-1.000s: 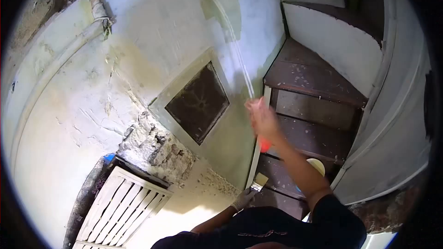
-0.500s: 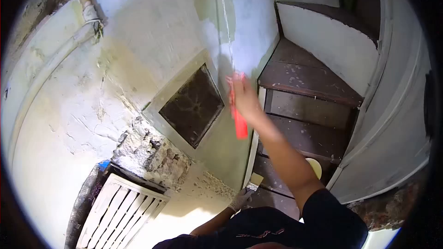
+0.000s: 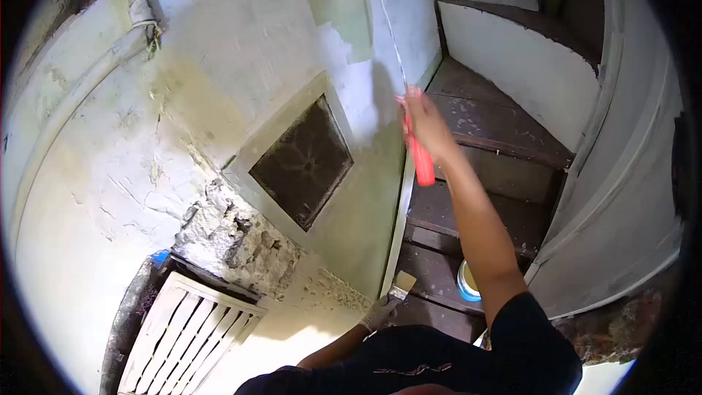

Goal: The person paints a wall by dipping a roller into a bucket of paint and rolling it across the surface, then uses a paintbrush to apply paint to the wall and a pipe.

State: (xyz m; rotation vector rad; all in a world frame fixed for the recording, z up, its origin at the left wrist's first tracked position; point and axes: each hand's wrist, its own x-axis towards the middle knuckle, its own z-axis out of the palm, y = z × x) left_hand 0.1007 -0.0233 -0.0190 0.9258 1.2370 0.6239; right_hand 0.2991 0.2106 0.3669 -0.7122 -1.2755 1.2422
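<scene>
A red handle (image 3: 422, 164) is gripped in my right hand (image 3: 428, 126), which is raised in front of the wall beside the stairs. From the handle a thin pale rod (image 3: 391, 29) runs up past the top edge of the view, so its far end is hidden. Low in the middle, my left hand (image 3: 377, 314), in what looks like a light glove, is closed on a paintbrush (image 3: 404, 284) with pale bristles pointing up and right.
Wooden steps (image 3: 479, 212) climb on the right, with a blue-rimmed container (image 3: 465, 281) on a lower one. The patchy wall (image 3: 241, 36) holds a dark mesh vent (image 3: 305, 164), with broken plaster (image 3: 230, 230) below. A white slatted panel (image 3: 186, 336) stands lower left; a pipe (image 3: 66, 110) curves far left.
My right hand has moved right and slightly up, carrying the red handle and rod. More of the container shows beside my forearm. My left hand stays nearly in place with the paintbrush.
</scene>
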